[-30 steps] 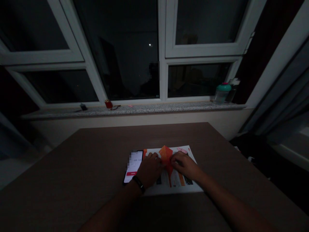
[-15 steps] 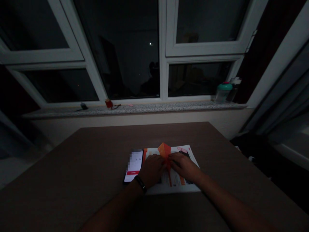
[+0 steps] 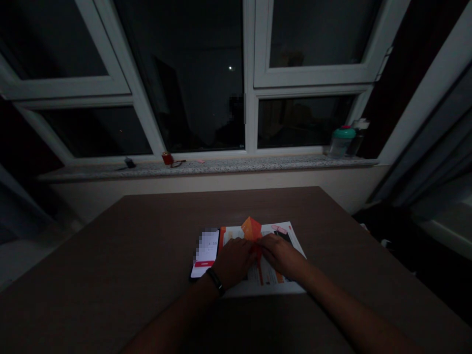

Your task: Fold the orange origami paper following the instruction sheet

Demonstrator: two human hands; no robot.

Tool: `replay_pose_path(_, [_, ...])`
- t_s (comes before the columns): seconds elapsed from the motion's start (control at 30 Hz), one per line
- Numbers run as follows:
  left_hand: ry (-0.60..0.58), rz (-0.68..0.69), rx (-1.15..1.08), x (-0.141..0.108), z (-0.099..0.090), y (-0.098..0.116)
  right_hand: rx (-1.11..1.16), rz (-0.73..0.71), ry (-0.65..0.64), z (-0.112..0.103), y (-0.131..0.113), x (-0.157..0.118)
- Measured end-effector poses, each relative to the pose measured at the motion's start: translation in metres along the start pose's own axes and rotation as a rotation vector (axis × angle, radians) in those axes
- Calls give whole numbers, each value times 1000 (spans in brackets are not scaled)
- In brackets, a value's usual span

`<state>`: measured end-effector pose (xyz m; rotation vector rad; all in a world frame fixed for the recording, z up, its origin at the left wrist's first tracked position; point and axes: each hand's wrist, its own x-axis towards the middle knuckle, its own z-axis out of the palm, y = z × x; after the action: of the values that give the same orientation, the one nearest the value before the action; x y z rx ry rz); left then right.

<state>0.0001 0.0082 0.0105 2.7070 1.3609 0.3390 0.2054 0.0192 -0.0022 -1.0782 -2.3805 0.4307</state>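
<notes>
An orange-red folded paper lies over a printed white sheet on the brown table. Its wide pointed end faces the window, and a thin red strip runs toward me. My left hand, with a dark band on the wrist, grips the paper's middle from the left. From the right, my right hand pinches the same part, its fingertips close to the left ones. The fingers partly cover the folds. Left of the sheet lies a lit phone, beside my left hand.
Beyond the table runs a speckled windowsill. On it stand a small red jar, a small dark object and a teal-lidded bottle beside a clear one. A pink item shows at the sheet's far edge.
My right hand's fingers have drawn in more closely over the paper's middle. My left hand has shifted very slightly; the folded paper stays in nearly the same place.
</notes>
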Motion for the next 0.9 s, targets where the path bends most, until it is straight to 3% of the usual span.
replay_pose_path(0.37, [21,-80,23,6,4,1,9,132,94,14,3,7])
replay_pose_path(0.9, [55,-39,-50,1,0,-1,84,63,103,11,0,1])
